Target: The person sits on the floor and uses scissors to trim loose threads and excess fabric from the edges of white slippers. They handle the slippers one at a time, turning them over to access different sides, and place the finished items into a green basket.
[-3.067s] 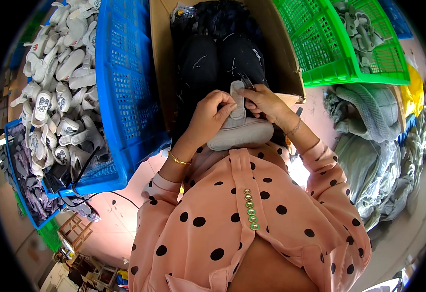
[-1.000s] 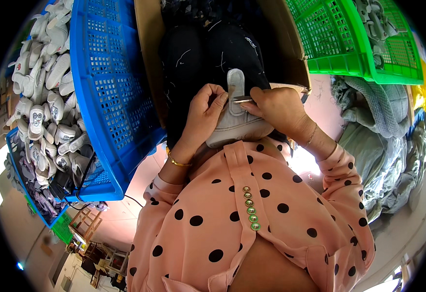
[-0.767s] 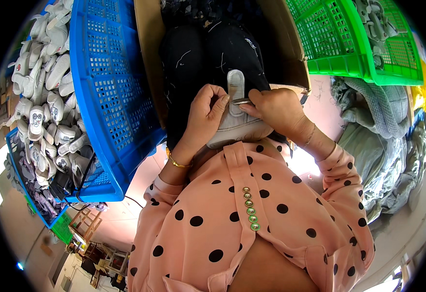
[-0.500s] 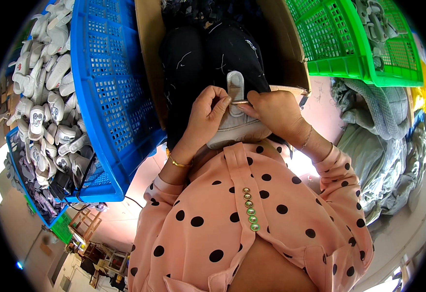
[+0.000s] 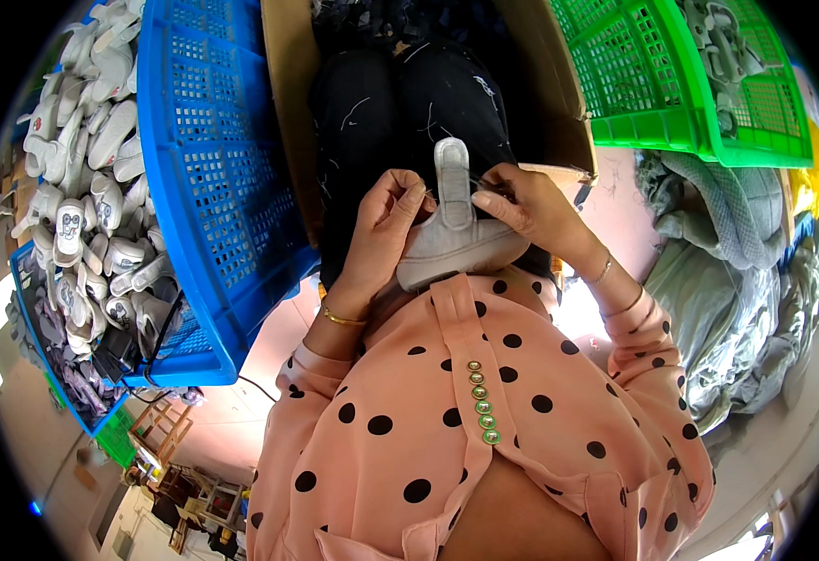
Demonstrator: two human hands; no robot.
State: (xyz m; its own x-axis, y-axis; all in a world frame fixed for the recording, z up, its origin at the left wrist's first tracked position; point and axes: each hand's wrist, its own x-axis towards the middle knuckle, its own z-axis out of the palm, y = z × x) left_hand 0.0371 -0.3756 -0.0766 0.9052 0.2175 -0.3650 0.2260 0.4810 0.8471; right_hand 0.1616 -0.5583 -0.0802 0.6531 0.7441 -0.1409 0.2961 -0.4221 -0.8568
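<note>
A whitish-grey fabric shoe upper (image 5: 456, 245) lies across my lap, its long rounded tab (image 5: 453, 182) pointing away from me. My left hand (image 5: 392, 215) is closed in a pinch at the left of the tab. What its fingertips hold is too small to make out. On the other side my right hand (image 5: 528, 204) has its thumb by the tab's edge and its fingers bent together. Something thin and dark seems to run from those fingertips, but I cannot name it.
At the left stands a blue plastic crate (image 5: 213, 178) beside a heap of white shoes (image 5: 91, 224). A cardboard box (image 5: 564, 79) with dark scraps surrounds my legs. Rightward are a green crate (image 5: 652, 103) and grey fabric pieces (image 5: 718, 271).
My hands have moved apart, one to each side of the tab. A thin pale strip that lay across the tab between them no longer shows there. The upper shows more fully.
</note>
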